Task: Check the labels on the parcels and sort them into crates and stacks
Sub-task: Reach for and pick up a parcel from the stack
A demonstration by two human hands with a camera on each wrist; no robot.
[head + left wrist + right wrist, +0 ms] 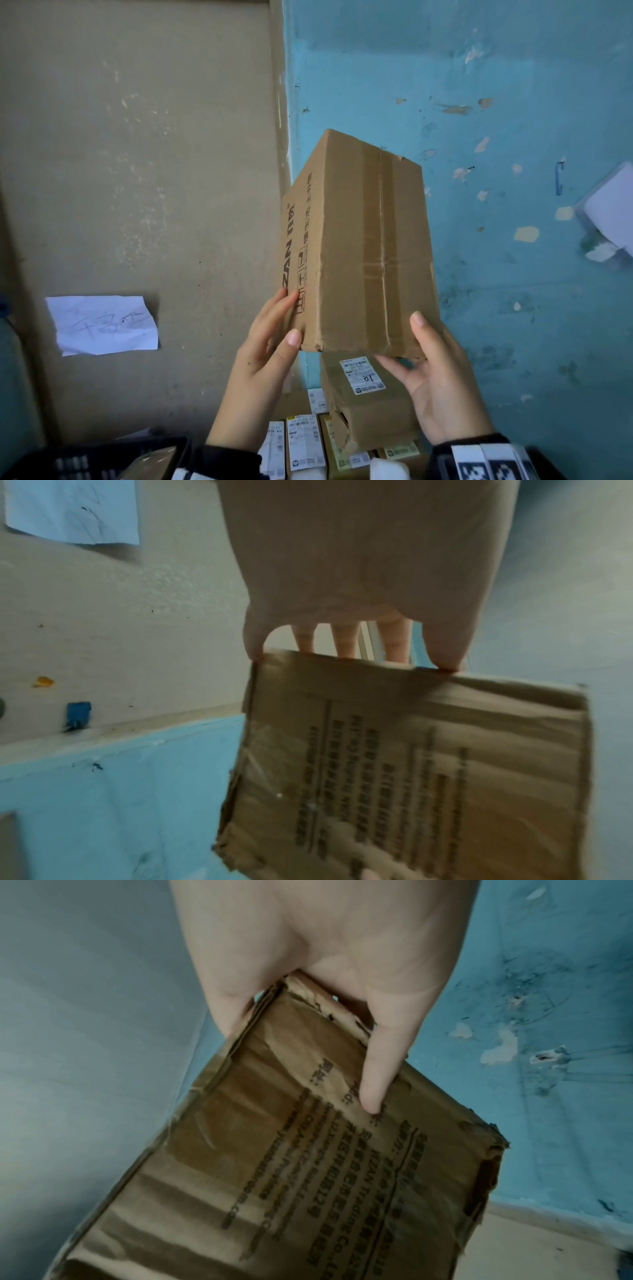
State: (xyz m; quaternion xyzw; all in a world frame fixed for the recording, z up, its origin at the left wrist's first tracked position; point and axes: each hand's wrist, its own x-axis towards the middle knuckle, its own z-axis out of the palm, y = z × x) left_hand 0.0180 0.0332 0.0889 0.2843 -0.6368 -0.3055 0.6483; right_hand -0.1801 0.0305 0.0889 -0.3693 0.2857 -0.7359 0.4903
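Both hands lift the tall brown taped cardboard box (359,246) above the labelled parcels (363,407) near the wall, left hand (263,353) gripping its left corner and right hand (442,380) its underside, seemingly turning it to find a label.

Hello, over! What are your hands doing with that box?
Left hand and right hand both hold the cardboard box, lifted high. No shipping label showing. Labelled parcels below; nothing blocking.

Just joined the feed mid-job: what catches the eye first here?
A taped cardboard box held up in front of the blue wall, the left hand and right hand gripping its lower corners. Below it lie labelled parcels; a handwritten paper note hangs at left.
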